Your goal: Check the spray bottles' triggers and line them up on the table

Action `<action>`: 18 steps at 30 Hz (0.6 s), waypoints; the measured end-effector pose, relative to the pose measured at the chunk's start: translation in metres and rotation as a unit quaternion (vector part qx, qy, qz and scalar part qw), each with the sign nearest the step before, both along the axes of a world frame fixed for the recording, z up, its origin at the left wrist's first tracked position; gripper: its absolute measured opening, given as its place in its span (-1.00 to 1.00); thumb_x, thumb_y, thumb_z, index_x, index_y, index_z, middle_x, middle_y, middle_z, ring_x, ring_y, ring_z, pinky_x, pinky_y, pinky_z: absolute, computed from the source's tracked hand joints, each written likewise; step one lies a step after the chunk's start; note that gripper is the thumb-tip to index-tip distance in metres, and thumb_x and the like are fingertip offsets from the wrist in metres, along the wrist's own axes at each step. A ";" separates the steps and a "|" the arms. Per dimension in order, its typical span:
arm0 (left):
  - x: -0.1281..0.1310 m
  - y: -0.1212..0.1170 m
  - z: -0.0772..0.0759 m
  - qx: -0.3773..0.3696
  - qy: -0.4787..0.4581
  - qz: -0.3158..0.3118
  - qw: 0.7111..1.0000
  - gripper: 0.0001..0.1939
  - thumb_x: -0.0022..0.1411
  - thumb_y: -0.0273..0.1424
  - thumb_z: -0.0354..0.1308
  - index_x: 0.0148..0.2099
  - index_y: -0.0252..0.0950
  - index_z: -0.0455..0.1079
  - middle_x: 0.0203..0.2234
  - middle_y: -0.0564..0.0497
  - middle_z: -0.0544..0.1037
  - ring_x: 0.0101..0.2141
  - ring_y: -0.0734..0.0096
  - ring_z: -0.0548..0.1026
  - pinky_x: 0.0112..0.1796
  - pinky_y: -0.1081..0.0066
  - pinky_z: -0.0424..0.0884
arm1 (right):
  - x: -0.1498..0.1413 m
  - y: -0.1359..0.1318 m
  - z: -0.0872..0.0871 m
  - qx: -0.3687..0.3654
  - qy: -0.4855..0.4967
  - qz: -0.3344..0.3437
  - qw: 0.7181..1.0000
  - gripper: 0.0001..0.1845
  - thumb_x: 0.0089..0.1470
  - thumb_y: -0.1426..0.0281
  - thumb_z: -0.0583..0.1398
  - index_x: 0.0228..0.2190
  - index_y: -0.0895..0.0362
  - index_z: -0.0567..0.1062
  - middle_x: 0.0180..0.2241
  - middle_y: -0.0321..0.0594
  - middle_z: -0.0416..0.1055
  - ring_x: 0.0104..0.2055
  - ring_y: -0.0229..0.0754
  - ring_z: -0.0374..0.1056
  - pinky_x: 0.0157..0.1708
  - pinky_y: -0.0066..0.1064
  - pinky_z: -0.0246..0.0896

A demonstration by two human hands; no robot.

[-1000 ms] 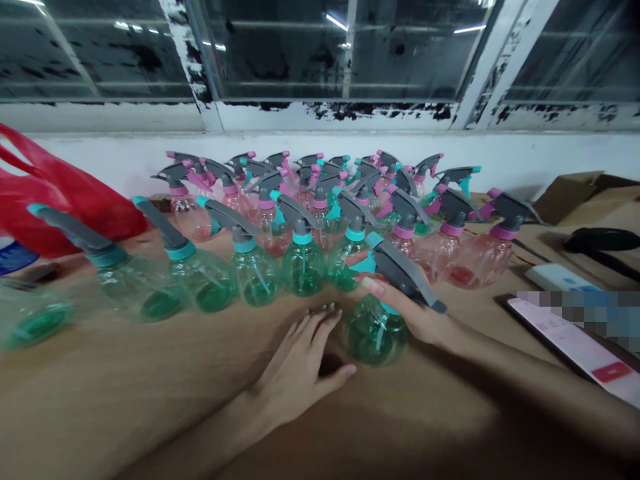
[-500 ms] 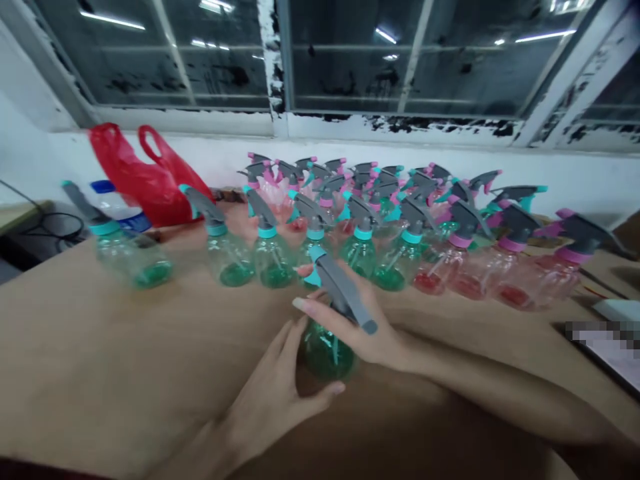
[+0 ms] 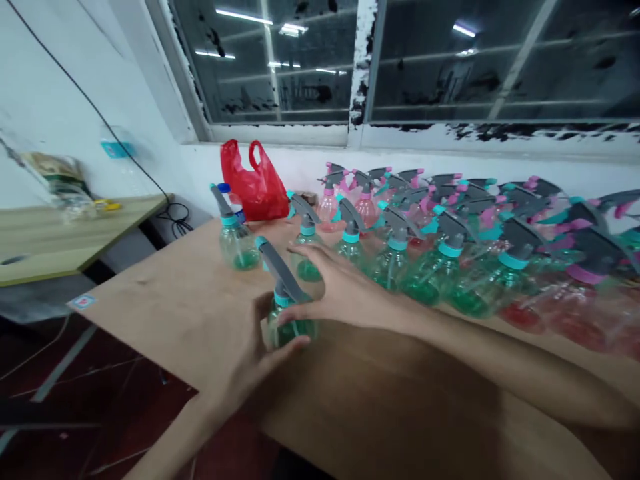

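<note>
My left hand (image 3: 245, 363) is curled round the near left side of the bottle (image 3: 284, 299), thumb across its front; my right hand (image 3: 345, 290) clasps it from the right, thumb below the teal collar. So the bottle is upright between my two hands, over the brown table (image 3: 185, 320); whether its base touches the wood I can't tell, as my left hand covers it.

Beyond my hands stand a white wall (image 3: 193, 177) and a dark window (image 3: 280, 80) with a patchy frame. Well left of my left hand is a second table (image 3: 60, 233), with dark red floor (image 3: 130, 427) below.

My right fingertips are partly lost behind the bottle, and so are some left fingers. The crowd of sprayers (image 3: 450, 233) beyond my right hand overlaps, blurs and runs off the edge, too tangled to count.
</note>
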State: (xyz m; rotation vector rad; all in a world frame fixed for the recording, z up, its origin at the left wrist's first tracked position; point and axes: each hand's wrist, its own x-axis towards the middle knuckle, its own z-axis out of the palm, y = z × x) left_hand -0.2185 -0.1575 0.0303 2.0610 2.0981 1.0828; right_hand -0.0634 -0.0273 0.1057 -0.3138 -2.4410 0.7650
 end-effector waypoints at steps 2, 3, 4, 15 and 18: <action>-0.019 0.006 0.000 0.017 -0.065 0.002 0.998 -0.45 0.24 -0.15 0.13 0.18 -0.10 0.00 0.00 -0.05 0.34 0.01 0.15 0.38 -0.05 0.14 0.42 | 0.002 0.008 0.012 0.030 -0.007 -0.019 0.999 -0.22 -0.08 0.07 0.26 0.12 0.10 0.22 0.17 -0.04 0.22 0.21 0.07 0.10 0.08 -0.06 0.12; -0.029 0.010 -0.001 0.018 -0.081 0.002 0.997 -0.45 0.21 -0.14 0.16 0.16 -0.11 0.04 -0.01 -0.04 0.35 -0.02 0.15 0.40 -0.07 0.15 0.43 | 0.003 0.011 0.017 0.051 0.005 -0.031 0.998 -0.28 -0.06 0.06 0.25 0.09 0.08 0.26 0.14 -0.09 0.26 0.17 0.06 0.16 0.07 -0.07 0.13; -0.038 0.015 0.000 0.020 -0.095 0.001 0.995 -0.45 0.19 -0.14 0.18 0.14 -0.12 0.06 -0.02 -0.04 0.36 -0.05 0.16 0.42 -0.09 0.15 0.44 | 0.003 0.014 0.023 0.065 0.006 -0.046 0.997 -0.36 -0.04 0.06 0.24 0.04 0.05 0.32 0.09 -0.13 0.31 0.11 0.03 0.23 0.03 -0.09 0.17; -0.092 0.076 -0.003 0.034 -0.131 0.051 0.989 -0.34 0.08 -0.12 0.24 0.15 -0.23 0.14 -0.01 -0.13 0.38 -0.04 0.05 0.43 -0.14 0.15 0.44 | -0.013 0.051 0.047 0.227 0.036 -0.182 0.956 -0.71 0.09 0.26 0.18 -0.21 0.20 0.44 -0.15 -0.04 0.44 -0.06 0.02 0.31 -0.09 -0.20 0.18; -0.099 0.086 -0.001 0.034 -0.106 0.065 0.992 -0.32 0.05 -0.07 0.25 0.15 -0.24 0.19 -0.05 -0.11 0.38 -0.07 0.02 0.44 -0.19 0.17 0.46 | -0.025 0.062 0.048 0.266 0.014 -0.230 0.936 -0.61 0.06 0.21 0.20 -0.18 0.26 0.44 -0.15 0.03 0.44 -0.08 0.10 0.31 -0.10 -0.14 0.14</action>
